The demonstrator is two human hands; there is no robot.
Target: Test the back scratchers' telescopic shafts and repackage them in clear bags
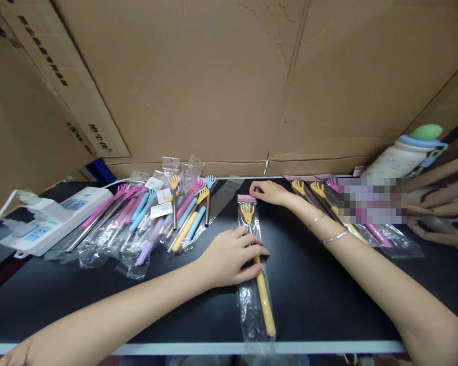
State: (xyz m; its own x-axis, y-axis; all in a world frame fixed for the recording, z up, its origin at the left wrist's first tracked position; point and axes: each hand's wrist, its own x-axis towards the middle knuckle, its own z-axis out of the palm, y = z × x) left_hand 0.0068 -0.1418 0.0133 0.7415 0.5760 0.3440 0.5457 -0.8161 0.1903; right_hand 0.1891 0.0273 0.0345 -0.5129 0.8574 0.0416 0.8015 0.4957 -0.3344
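A back scratcher (264, 300) with a yellow claw and yellow handle lies in a clear plastic bag with a pink header card (247, 199), claw end away from me. Across its middle rests my left hand (232, 256), fingers stretched out flat over the bag and shaft. Just beyond the header card, my right hand (267, 192) touches the tabletop with its fingers curled and closed; whatever may be inside them is hidden. To the left lies a pile of back scratchers (183, 229) in pink, blue, purple and yellow, some with white tags. Several bagged back scratchers (351, 229) lie beyond my right forearm.
A white power strip (57, 221) with a plugged-in adapter sits at the left of the black table (309, 305). Cardboard walls (198, 81) stand behind. At the right are a white bottle (397, 157) with a green-topped lid and another person's hands (442, 193), next to a blurred patch.
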